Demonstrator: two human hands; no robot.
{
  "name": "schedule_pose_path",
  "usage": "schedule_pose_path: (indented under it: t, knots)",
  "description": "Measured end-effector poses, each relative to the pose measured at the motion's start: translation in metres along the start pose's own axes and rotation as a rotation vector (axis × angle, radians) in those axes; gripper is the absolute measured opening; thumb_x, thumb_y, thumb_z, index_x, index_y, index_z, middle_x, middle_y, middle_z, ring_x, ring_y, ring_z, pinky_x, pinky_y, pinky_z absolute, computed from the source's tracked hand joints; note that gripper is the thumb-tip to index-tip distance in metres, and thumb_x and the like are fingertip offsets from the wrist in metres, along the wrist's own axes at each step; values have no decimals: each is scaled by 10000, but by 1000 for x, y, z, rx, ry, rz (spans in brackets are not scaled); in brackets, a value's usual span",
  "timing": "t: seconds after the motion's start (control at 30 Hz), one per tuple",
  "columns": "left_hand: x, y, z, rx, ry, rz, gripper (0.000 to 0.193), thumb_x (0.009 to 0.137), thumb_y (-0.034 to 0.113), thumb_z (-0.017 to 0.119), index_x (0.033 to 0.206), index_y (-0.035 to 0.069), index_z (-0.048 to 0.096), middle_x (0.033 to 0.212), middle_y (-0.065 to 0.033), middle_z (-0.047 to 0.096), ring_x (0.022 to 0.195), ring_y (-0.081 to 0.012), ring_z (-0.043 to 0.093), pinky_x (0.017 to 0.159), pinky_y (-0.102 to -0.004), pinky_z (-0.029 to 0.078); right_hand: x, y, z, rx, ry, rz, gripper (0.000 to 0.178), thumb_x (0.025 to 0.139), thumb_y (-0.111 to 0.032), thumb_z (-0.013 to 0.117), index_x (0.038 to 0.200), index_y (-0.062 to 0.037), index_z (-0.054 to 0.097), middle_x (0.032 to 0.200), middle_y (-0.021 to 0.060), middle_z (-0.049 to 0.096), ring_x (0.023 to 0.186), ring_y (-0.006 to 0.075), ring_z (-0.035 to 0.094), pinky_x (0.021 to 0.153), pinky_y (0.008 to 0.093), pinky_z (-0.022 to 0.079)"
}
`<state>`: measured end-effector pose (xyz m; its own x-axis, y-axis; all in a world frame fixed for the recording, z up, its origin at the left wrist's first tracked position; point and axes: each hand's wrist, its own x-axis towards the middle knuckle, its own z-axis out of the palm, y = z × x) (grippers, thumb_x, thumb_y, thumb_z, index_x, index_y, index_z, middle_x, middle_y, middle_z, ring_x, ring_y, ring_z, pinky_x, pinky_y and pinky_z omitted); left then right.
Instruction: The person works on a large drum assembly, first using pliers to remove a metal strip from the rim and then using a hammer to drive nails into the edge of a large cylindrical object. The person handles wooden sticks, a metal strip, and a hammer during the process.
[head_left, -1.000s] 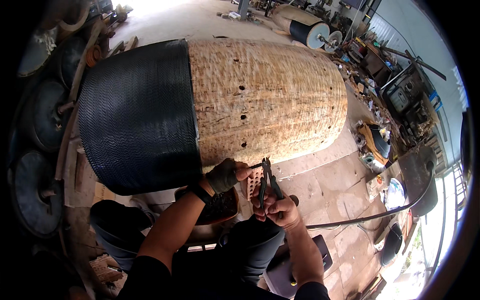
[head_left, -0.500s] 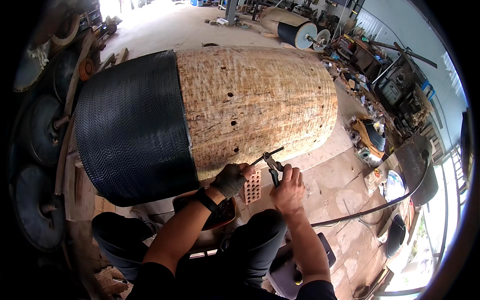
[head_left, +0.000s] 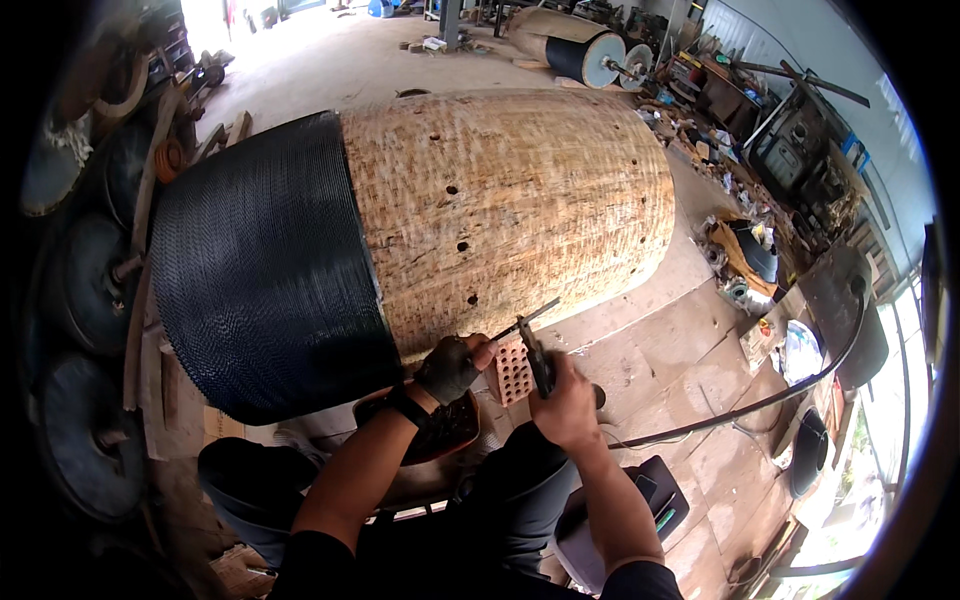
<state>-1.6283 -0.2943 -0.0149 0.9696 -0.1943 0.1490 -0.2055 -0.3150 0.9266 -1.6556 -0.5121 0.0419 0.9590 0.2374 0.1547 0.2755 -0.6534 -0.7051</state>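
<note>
My left hand (head_left: 450, 370), in a dark fingerless glove, pinches a thin dark strip (head_left: 544, 308) that points up and to the right. My right hand (head_left: 566, 408) is closed round the dark handles of pliers (head_left: 540, 362). Their jaws meet the strip just beyond my left fingertips; whether they bite on it is too small to tell. Ahead lies a large wooden drum (head_left: 520, 200) with several dark holes. Dense black bristles (head_left: 260, 270) cover its left part. Beneath my hands is a reddish brick with holes (head_left: 514, 374). A red-rimmed basin (head_left: 455, 452) sits under my left wrist.
A long dark strip (head_left: 720, 428) arcs across the tiled floor on the right. Beside my right forearm is a dark case (head_left: 665, 500) with small items on it. Round discs (head_left: 90, 440) stand along the left. Scrap heaps (head_left: 745, 255) and another roller (head_left: 585, 60) lie farther off.
My right hand and the pliers have moved down and slightly left, and the handles have turned. The view has shifted a little. My left hand still holds the strip.
</note>
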Motion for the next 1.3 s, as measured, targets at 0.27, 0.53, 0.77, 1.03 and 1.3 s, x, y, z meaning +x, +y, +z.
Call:
schedule_pose_path:
  t: [0.27,0.53,0.77,1.03,1.3]
  knots:
    - [8,-34,22,116,466,187,363,1038,394,477,1155,79,616,981,-148,644,903,-290,609,838,-380,467,12,7,-7,605,41,246,424,777,-55,651,1187,10,564,824,150,614,676,257,610,627,365,486]
    - [-22,4,-1,-347,410,125,437,1041,366,471,1247,-11,550,846,4,455,790,-103,426,723,-281,383,-21,194,20,1128,171,694,403,752,29,553,1153,68,570,832,130,615,714,228,622,644,334,522]
    - [-30,17,-6,-133,437,58,397,1049,288,410,1219,-36,565,860,-32,504,827,-136,460,777,-309,405,-64,334,96,1665,269,972,425,716,77,481,1125,102,593,1144,205,639,1072,359,617,898,412,509]
    - [-36,24,4,54,439,48,425,1064,296,385,1252,-52,539,978,-92,583,942,-201,533,922,-378,424,-160,404,158,1312,93,1063,272,729,42,543,962,45,682,883,188,681,820,295,673,641,344,484]
    - [-47,24,-9,28,508,6,396,1072,302,431,1271,-13,564,1014,-114,681,998,-197,615,956,-376,456,-241,419,247,53,69,1273,649,738,-349,775,1217,64,628,1111,245,677,1049,363,654,883,452,521]
